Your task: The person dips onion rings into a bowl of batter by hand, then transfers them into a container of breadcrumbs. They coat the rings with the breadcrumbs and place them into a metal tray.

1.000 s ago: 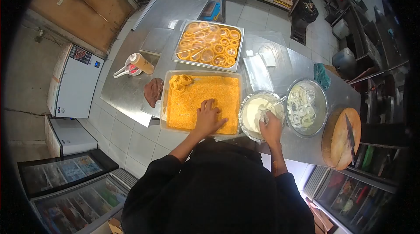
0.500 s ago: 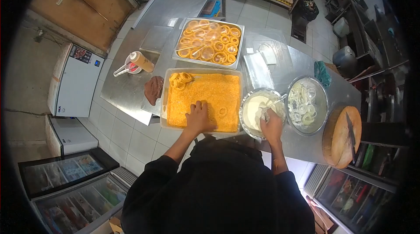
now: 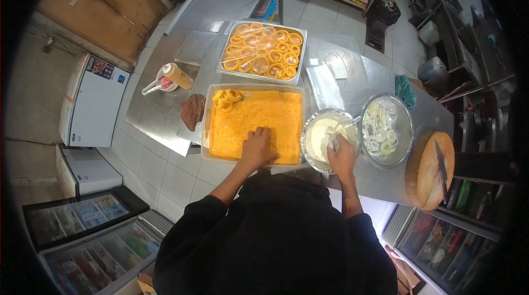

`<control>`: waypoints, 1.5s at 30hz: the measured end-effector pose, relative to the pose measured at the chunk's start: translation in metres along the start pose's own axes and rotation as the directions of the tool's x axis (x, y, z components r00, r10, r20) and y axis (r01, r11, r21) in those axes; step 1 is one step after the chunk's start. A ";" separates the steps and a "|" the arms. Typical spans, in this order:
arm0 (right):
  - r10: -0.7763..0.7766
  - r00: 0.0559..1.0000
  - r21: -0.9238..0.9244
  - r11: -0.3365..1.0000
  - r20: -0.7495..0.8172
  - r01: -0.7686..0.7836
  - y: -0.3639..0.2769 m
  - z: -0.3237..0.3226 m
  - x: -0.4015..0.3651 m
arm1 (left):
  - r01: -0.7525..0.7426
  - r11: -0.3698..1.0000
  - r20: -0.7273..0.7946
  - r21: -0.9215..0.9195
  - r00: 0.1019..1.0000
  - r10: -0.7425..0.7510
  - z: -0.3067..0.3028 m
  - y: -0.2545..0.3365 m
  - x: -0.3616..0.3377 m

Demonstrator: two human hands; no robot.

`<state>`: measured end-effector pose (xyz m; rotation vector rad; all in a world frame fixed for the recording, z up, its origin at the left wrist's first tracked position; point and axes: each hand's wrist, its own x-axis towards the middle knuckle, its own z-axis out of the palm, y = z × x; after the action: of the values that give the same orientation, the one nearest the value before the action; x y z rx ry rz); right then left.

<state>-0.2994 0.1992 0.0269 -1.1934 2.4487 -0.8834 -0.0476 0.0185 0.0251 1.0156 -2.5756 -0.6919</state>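
Observation:
My left hand lies palm down on orange breadcrumbs in a wide plastic tub, fingers stretched out. Several crumb-coated onion rings are heaped in the tub's far left corner. Over a metal bowl of pale batter, my right hand has its batter-smeared fingers drawn together and pointing down. Whatever they hold, if anything, is hidden. A utensil handle rests on that bowl's rim. To the right, a larger metal bowl contains pale, floured onion rings.
Behind the tub stands a metal tray of coated rings under plastic film. A knife lies on a round wooden board at right. A brown cloth, squeeze bottle and green cloth are also on the table.
My left hand has shifted slightly right over the crumbs. The ring shape that showed beside it is no longer visible. My right hand stays at the batter bowl.

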 end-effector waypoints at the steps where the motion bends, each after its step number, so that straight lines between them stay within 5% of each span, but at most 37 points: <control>1: -0.017 1.000 0.006 1.000 -0.018 0.017 0.001 0.001 0.000 | 0.048 0.997 0.053 0.060 0.997 -0.051 0.003 -0.001 -0.001; 5: -0.020 1.000 0.002 1.000 -0.025 0.020 0.001 0.002 0.000 | 0.212 0.977 0.254 0.020 0.944 -0.210 0.024 -0.027 -0.001; 10: -0.010 1.000 0.010 1.000 -0.015 0.010 -0.004 -0.002 0.000 | 0.305 0.862 0.255 -0.405 0.943 -0.214 0.010 -0.016 0.008; 16: -0.029 0.999 -0.003 1.000 -0.015 0.029 -0.002 -0.002 0.001 | 0.050 0.996 0.188 -0.068 0.981 -0.036 0.015 0.001 0.004; 20: -0.013 1.000 0.011 1.000 -0.005 0.013 0.000 -0.001 0.000 | 0.062 0.998 0.240 0.033 0.968 -0.068 0.021 0.003 -0.002; 25: -0.019 1.000 0.016 1.000 -0.017 0.019 0.001 0.001 0.000 | 0.030 0.981 0.089 0.191 0.995 -0.048 0.019 0.010 0.003; 32: 0.012 1.000 0.028 1.000 0.003 -0.012 -0.001 -0.001 0.000 | 0.007 0.997 0.137 0.077 0.990 -0.018 0.018 0.006 0.004; 35: -0.030 0.999 0.019 0.999 -0.031 0.031 0.001 0.000 0.000 | -0.007 0.976 0.083 0.219 0.997 -0.012 0.019 0.004 0.005; 37: -0.014 1.000 0.020 1.000 -0.016 0.014 0.000 -0.001 0.000 | 0.024 0.997 0.223 0.070 0.974 -0.039 0.015 0.005 0.006; 41: -0.020 0.999 0.009 1.000 -0.024 0.020 0.001 0.000 0.000 | -0.025 0.977 0.085 0.211 0.996 0.007 0.018 0.000 0.002; 43: -0.004 1.000 0.000 1.000 -0.013 0.004 -0.003 -0.003 0.000 | 0.031 0.992 0.233 0.124 0.971 -0.059 0.009 -0.001 0.005; 45: 0.005 1.000 -0.007 1.000 0.004 -0.005 -0.004 -0.002 0.001 | 0.019 0.997 0.171 0.080 0.985 -0.033 0.017 -0.005 0.001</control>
<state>-0.2982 0.1971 0.0311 -1.1900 2.4528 -0.8705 -0.0531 0.0200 0.0080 1.0578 -2.7623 -0.7196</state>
